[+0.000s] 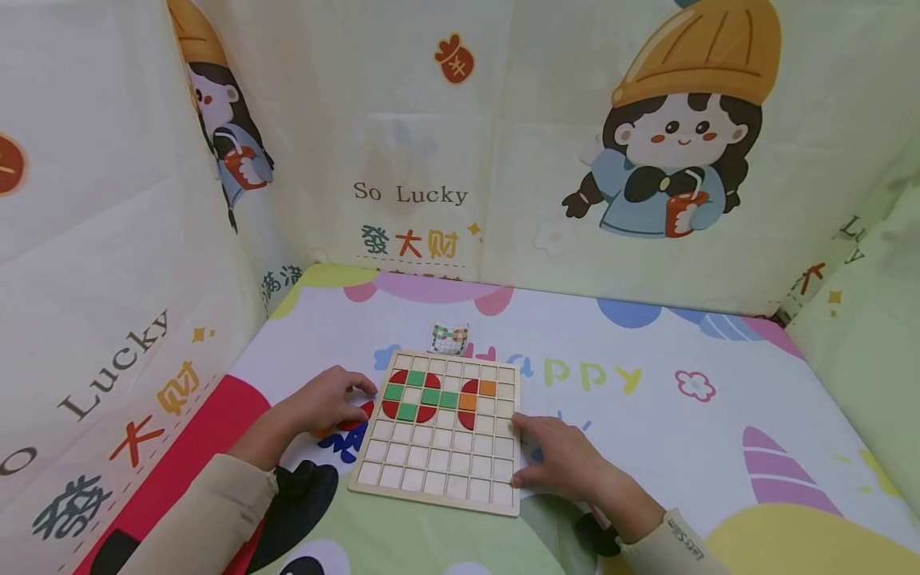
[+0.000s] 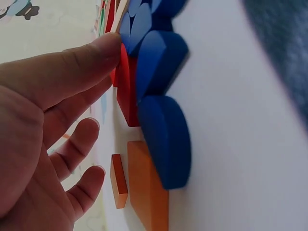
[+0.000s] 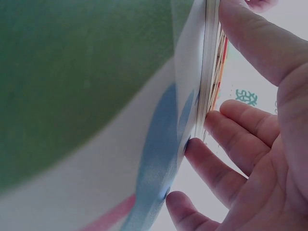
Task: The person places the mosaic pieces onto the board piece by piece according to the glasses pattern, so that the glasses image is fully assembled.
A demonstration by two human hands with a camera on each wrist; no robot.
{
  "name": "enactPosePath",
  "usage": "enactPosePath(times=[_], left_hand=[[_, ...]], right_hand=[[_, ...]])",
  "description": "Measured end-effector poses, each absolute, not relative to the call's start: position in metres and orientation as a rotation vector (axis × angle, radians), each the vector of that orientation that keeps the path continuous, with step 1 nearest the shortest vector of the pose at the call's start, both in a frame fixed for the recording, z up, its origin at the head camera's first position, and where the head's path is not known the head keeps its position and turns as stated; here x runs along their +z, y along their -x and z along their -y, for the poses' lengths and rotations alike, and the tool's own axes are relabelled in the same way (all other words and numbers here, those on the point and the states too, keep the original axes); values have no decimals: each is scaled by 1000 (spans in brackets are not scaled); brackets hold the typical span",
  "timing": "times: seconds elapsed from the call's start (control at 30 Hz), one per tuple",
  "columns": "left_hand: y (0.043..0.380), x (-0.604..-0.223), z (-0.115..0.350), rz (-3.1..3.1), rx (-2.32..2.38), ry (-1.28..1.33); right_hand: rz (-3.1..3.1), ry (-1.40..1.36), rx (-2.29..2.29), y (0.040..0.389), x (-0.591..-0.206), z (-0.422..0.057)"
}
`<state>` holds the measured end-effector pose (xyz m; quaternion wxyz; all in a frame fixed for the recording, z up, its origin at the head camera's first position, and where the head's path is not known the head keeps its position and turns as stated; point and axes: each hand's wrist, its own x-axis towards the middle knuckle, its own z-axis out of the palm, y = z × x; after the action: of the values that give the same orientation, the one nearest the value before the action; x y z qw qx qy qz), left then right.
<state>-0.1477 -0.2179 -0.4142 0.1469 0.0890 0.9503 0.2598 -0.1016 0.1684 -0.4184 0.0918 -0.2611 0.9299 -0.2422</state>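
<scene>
A square wooden grid board [image 1: 435, 501] lies on the patterned cloth in the head view. Flat red, green and orange pieces fill some of its upper cells, among them a green square [image 1: 449, 400]. Left of the board, my left hand [image 1: 327, 403] pinches a red curved-edged block [image 2: 124, 65] with thumb and forefinger; its far side is hidden. The other left fingers are loosely bent. Blue blocks [image 2: 166, 144] lie beside it, with an orange block [image 2: 148, 187] nearby. My right hand [image 1: 564, 455] touches the board's right edge with thumb and fingertips, its fingers spread.
A small card [image 1: 449, 339] with a coloured grid pattern stands behind the board. Another small orange block [image 2: 118, 182] lies under the left fingers. Printed cloth walls [image 1: 503, 160] enclose the back and sides.
</scene>
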Motion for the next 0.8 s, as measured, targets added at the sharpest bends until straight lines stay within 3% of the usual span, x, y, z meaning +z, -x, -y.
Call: enactPosePath(times=[0.8], left_hand=[[150, -419, 223, -2796, 753, -162]], right_hand=[[-2751, 754, -717, 103, -419, -167]])
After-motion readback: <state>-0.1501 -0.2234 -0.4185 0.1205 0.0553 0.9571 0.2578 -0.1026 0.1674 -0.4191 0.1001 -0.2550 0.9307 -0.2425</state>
